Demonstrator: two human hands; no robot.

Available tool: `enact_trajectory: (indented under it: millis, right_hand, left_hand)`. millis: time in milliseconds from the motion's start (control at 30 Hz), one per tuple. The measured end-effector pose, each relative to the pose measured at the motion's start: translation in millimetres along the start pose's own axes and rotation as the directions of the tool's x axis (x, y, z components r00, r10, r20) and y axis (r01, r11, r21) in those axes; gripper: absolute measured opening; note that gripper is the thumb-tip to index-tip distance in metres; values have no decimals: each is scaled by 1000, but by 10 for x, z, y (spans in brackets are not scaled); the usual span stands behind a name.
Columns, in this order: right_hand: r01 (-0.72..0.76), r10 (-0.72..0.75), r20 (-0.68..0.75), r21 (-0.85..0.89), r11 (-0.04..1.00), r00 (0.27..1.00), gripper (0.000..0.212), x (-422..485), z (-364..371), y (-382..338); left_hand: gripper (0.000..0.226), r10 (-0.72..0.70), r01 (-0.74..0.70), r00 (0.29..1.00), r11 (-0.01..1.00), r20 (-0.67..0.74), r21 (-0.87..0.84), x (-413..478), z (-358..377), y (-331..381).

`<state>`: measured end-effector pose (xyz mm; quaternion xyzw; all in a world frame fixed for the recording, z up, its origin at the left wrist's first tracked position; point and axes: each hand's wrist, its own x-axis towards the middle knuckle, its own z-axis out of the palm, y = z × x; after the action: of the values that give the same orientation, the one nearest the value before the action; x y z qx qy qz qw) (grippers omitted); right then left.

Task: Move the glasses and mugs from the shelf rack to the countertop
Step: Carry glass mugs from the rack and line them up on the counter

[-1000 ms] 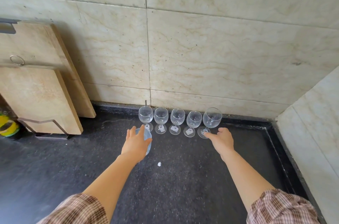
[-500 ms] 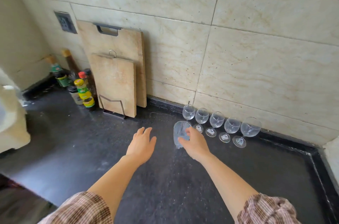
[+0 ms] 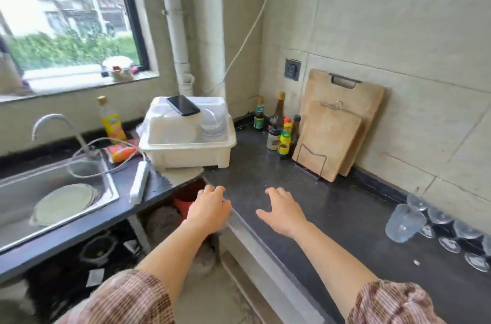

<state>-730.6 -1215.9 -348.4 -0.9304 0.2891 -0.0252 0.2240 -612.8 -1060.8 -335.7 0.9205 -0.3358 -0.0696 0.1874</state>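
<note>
While scanning from the sink side, note first the white dish rack point(image 3: 186, 148) at left, lidded, with bowls and plates showing inside; cannot make out any glass or mug in it. Find next the left hand point(image 3: 210, 208) over the front corner of the countertop point(image 3: 332, 217), fingers loosely curled, grasping nothing. See just to its right the right hand point(image 3: 285, 213), likewise spread and empty, palm down above the dark stone. Pass the two wooden cutting boards point(image 3: 332, 137) leaning on the wall.

Reach at far right the task's things already on the counter: a clear tumbler point(image 3: 403, 222), faintly blue-tinted and straight-sided, standing just in front of a row of stemmed glasses point(image 3: 438, 217) lined along the wall and partly cut off by the frame edge.

Expect all of these to be light, rigid, thin-walled and breakable, and slick if wet. Take a tumbler around its mid-wall with the whole hand. Take a stemmed glass by the stem or low on the bowl, never by the rim. Set each down gently on the hard stone, foot flat. Keep newcomers apart from the row, to avoid toppling the top-heavy stemware.
</note>
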Motion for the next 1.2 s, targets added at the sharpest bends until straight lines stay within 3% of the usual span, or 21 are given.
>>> enact_trajectory:
  millis: [300, 600, 800, 1200]
  right_hand:
    - [350, -344, 65, -137, 927, 937, 67, -288, 678, -2414]
    - [669, -657, 139, -228, 707, 741, 58, -325, 1179, -4599]
    - [802, -794, 160, -251, 542, 586, 60, -240, 1733, -6010]
    - [916, -905, 169, -169, 363, 390, 59, -68, 2471, -8668]
  left_hand:
    - [42, -246, 260, 955, 963, -168, 70, -1160, -1272, -1957]
    - [43, -473, 519, 798, 854, -374, 27, -1915, -2380, -3421]
    - [42, -560, 644, 712, 761, -424, 79, -2192, -3009, -4490]
    - [46, -674, 796, 507, 606, -537, -10, -2537, -4299, -6522]
